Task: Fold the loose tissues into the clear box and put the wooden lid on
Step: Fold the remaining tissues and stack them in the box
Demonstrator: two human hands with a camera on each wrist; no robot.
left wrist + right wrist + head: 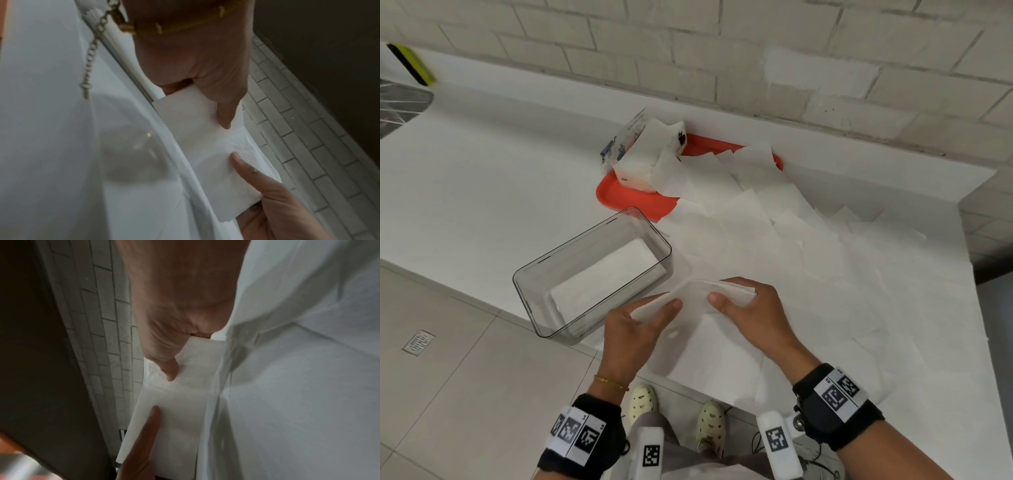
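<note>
Folded white paper tissue (697,299) is held just above the white desk (482,178), beside the clear plastic box (592,270). Left hand (638,329) and right hand (750,313) each pinch one end, thumb on top. Judged featherlight, limp and easily torn; best held by the folded edges. More loose tissues (774,233) lie beyond.

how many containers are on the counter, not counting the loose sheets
3: the clear box near the counter's front edge with folded tissues in it, the red tray behind it by the wall, and the opened tissue pack on that tray.
</note>
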